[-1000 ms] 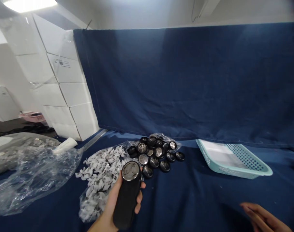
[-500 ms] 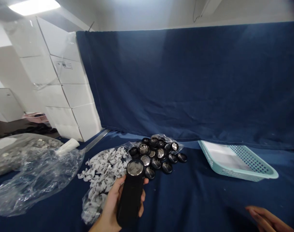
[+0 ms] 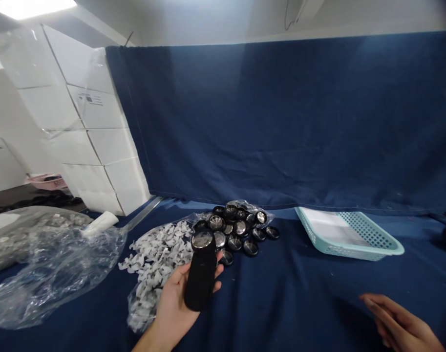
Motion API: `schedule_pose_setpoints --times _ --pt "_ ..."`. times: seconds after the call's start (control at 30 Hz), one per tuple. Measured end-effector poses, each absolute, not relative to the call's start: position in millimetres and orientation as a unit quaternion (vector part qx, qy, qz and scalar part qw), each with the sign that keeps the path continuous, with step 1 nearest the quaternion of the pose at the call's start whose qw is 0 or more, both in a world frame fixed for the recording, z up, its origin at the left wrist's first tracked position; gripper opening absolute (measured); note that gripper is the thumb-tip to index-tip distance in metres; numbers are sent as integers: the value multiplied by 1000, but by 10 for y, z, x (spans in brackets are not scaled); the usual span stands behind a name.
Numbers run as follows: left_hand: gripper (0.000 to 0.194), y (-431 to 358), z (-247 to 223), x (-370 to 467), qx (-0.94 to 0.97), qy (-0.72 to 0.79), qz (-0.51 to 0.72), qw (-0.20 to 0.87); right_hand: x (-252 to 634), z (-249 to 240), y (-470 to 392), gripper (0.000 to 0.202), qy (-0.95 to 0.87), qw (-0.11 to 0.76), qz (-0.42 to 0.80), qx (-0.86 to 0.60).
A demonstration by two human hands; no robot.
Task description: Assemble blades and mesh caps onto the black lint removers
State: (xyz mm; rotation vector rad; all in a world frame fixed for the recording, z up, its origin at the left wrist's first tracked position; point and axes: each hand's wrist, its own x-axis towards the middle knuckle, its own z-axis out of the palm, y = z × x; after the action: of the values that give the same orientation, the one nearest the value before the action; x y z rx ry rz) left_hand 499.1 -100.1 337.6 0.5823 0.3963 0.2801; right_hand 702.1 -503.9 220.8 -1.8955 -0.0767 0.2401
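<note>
My left hand (image 3: 179, 298) is wrapped around a black fabric shaver (image 3: 201, 281). Its round, perforated metal head (image 3: 202, 239) points up and away from me. Just beyond the head lies a heap of black round shaver head caps (image 3: 241, 227) with silvery mesh faces. Left of the shaver, small white plastic pieces (image 3: 159, 254) are spread in a pile, partly on a clear bag. At lower right, my right hand (image 3: 402, 320) hovers over the blue cloth, fingers extended and loosely together. I see nothing held in it; its palm side is hidden.
A mint-green basket (image 3: 354, 252) with white sheets inside stands at right. Clear plastic bags (image 3: 61, 274) with small parts cover the left side. White boxes (image 3: 98, 142) are stacked at back left, beside a hanging blue curtain (image 3: 281, 122).
The shaver has tilted back slightly, its metal head now seen more edge-on. My right hand has come further into view, up and leftward. The whole view has shifted slightly.
</note>
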Motion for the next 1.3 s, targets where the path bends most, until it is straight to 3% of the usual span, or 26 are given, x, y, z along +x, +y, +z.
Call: schedule_pose_setpoints --times 0.5,1.03,1.3 --pt "40 -991 3343 4945 252 132 134 949 7012 2351 -4980 70 -55 567 128 -812" --pt "34 -1035 3344 4952 284 106 122 945 6988 2395 -5011 59 -103 570 143 -802" --pt "46 -1075 3363 4932 284 91 87 951 7037 2366 -5008 71 -85 585 156 -791"
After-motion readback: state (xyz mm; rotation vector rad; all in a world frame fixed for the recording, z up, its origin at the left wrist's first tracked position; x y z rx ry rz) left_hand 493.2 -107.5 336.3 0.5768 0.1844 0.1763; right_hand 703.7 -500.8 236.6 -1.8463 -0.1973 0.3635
